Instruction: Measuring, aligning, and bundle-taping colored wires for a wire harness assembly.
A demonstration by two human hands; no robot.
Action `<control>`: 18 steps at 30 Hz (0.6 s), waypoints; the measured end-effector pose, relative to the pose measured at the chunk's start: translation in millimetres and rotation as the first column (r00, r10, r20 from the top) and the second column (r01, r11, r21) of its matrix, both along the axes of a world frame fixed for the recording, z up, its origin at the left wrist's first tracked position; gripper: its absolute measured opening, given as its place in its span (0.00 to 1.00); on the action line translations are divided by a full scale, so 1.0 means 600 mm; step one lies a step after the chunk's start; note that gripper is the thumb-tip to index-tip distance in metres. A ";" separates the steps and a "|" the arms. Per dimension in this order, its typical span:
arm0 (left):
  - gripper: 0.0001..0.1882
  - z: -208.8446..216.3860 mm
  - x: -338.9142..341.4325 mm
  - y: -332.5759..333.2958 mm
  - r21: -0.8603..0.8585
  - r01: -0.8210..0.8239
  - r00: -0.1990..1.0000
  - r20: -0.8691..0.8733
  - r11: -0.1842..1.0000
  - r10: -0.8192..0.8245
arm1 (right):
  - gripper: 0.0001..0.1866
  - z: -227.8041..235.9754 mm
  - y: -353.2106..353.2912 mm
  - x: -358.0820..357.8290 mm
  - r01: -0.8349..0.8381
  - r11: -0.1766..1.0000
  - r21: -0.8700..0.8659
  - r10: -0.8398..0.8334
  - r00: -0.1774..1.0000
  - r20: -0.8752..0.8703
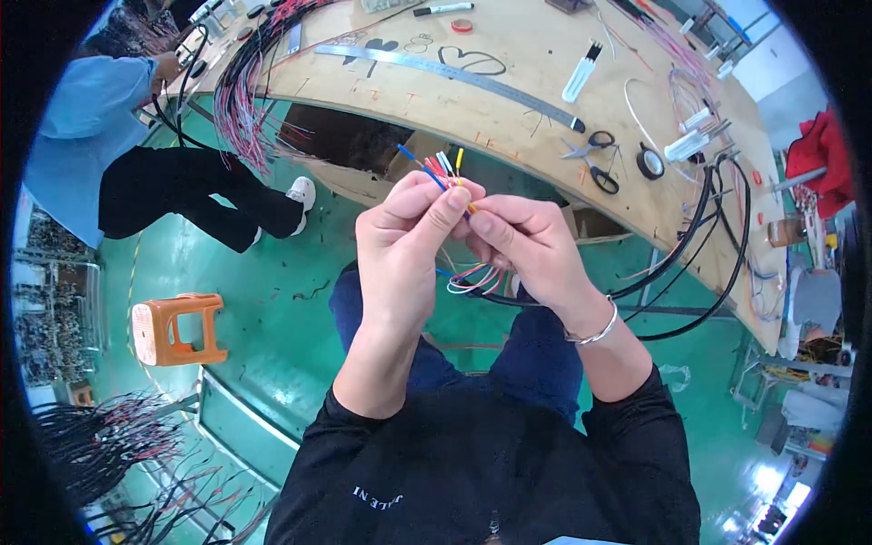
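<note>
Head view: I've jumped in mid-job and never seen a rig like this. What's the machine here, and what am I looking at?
There is no machine, just a person's two bare hands. The picture comes from a wide fisheye camera worn on that person's head, looking down, so straight edges bend near the rim. The left hand and right hand meet in the middle, pinching a small bundle of coloured wires, with blue, red, white and yellow ends showing. Beyond them, the wooden table carries a long metal ruler, scissors and a roll of black tape. At far left is another person.
</note>
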State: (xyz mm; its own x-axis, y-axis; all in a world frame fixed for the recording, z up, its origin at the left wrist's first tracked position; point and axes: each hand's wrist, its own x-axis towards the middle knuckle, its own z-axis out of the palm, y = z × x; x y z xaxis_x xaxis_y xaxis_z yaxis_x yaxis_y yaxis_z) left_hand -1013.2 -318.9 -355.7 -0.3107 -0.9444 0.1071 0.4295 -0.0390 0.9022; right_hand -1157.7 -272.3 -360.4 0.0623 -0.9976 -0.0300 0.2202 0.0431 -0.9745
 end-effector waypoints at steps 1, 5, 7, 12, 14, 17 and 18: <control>0.07 -0.004 -0.002 -0.001 0.002 0.009 1.000 -0.020 1.000 -0.009 | 0.12 -0.010 -0.002 0.002 0.042 0.997 -0.070 -0.046 0.997 -0.058; 0.08 -0.017 -0.006 -0.011 -0.052 -0.029 0.998 0.049 0.998 0.031 | 0.12 -0.015 -0.004 0.012 0.158 0.973 -0.166 -0.184 0.971 -0.151; 0.08 -0.012 -0.006 -0.014 -0.018 -0.028 0.998 0.051 0.999 0.029 | 0.11 -0.015 -0.010 0.013 0.159 0.975 -0.154 -0.181 0.974 -0.138; 0.07 -0.027 0.002 -0.043 0.065 0.041 0.998 0.042 0.997 -0.044 | 0.12 -0.019 -0.029 0.021 0.227 0.964 -0.141 -0.253 0.946 -0.202; 0.09 -0.032 0.002 -0.051 0.076 0.064 0.998 0.006 0.995 -0.064 | 0.12 -0.025 -0.039 0.019 0.223 0.964 -0.146 -0.249 0.949 -0.195; 0.12 -0.043 0.006 -0.078 0.064 0.049 0.993 -0.113 0.997 -0.042 | 0.12 -0.019 -0.049 0.007 0.228 0.967 -0.115 -0.245 0.954 -0.171; 0.14 -0.049 0.009 -0.092 0.052 0.012 0.981 -0.195 0.999 -0.002 | 0.12 -0.016 -0.052 0.000 0.237 0.969 -0.073 -0.246 0.957 -0.156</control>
State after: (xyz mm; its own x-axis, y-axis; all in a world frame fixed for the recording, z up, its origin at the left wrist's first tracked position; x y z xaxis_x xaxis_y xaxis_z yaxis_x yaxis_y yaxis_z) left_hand -1007.6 -374.3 -385.2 -0.2957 -0.9481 0.1164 0.5960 -0.0879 0.7981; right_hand -1157.6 -303.5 -369.9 -0.1817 -0.9828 0.0335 0.0564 -0.0445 -0.9974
